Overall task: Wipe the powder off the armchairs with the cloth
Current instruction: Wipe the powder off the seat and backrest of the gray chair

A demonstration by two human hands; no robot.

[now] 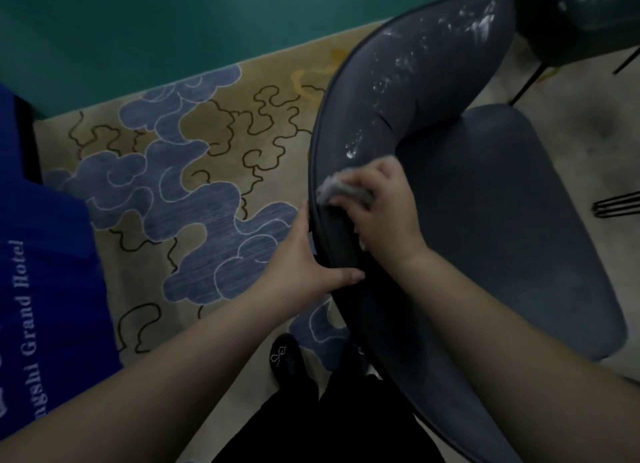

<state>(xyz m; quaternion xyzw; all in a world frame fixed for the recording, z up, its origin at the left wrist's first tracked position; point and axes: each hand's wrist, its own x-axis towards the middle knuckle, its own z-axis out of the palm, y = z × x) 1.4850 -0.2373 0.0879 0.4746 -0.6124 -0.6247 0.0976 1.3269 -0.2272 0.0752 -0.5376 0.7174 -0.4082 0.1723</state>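
On the armchair [485, 192] backrest, the right hand [381, 213] presses the cloth [334, 189] — white powder [415, 64] above it — the left hand [308, 265] gripping the rim.

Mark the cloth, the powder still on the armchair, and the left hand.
cloth [332, 189], head view, grey bunched edge showing beside the right hand.
powder [408, 59], head view, white smears on the upper backrest.
left hand [304, 265], head view, back of the hand at the backrest's rim.

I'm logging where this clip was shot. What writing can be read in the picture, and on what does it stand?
"...ngshi Grand Hotel": pale letters running sideways on the blue cloth at the left edge; the first word is cut off.
No writing shows on the armchair, the carpet or the shoe.
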